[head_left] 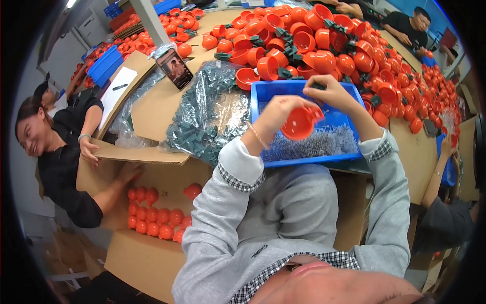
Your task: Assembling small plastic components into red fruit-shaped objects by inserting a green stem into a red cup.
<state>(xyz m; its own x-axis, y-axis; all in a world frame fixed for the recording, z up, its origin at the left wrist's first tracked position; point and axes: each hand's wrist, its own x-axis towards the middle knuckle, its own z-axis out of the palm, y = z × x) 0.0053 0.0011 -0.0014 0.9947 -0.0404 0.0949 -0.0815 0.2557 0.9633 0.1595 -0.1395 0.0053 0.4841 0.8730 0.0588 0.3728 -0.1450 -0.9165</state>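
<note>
My left hand (281, 110) is closed on an orange-red round plastic cup (297, 124), its hollow side showing, above a blue bin (301, 163). Close by on the right, my right hand (331, 94) pinches a small dark green plastic piece (318, 86). Many small metal springs (309, 145) lie in the bin under both hands. To the left of the bin rests a clear plastic bag (210, 104) full of dark green plastic parts. Beyond the bin rises a large heap of orange-red cups (304, 43), several with dark green clips attached.
A phone (174, 68) leans by a post at the upper left. An open cardboard box (136, 248) at the lower left holds rows of red round pieces (157, 215). A co-worker (63, 152) reaches toward that box; others sit at the far right and back.
</note>
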